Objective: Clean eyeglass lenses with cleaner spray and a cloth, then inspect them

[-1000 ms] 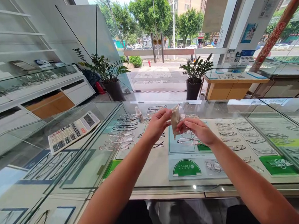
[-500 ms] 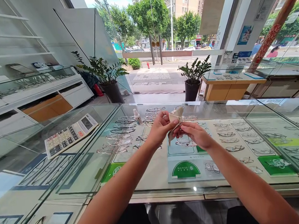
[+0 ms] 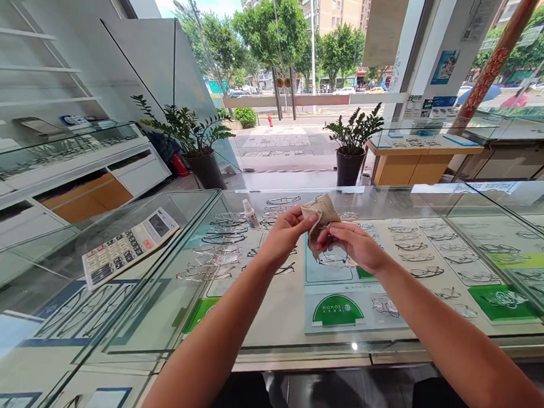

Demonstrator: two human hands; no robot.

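Note:
My left hand (image 3: 289, 231) pinches a beige cleaning cloth (image 3: 323, 211), which is folded and bunched over my fingers. Close beside it, my right hand (image 3: 353, 242) is closed, its thumb and fingers on a pair of thin-rimmed eyeglasses (image 3: 328, 225). The cloth lies against the eyeglasses and covers much of them. Both hands are raised over the glass display counter (image 3: 282, 351). Just beyond my left hand, a small white spray bottle (image 3: 250, 214) stands upright on the glass.
Several rows of eyeglass frames (image 3: 426, 272) lie inside the counter. A large calculator (image 3: 130, 245) rests on the glass at left. Below my hands is a green MOHOE sign (image 3: 338, 310). Potted plants (image 3: 350, 161) stand beyond the counter, by the glass front.
The cloth has opened out and turned between my hands, showing a wider beige face. My left fingers have shifted slightly; my right hand stays nearly in place.

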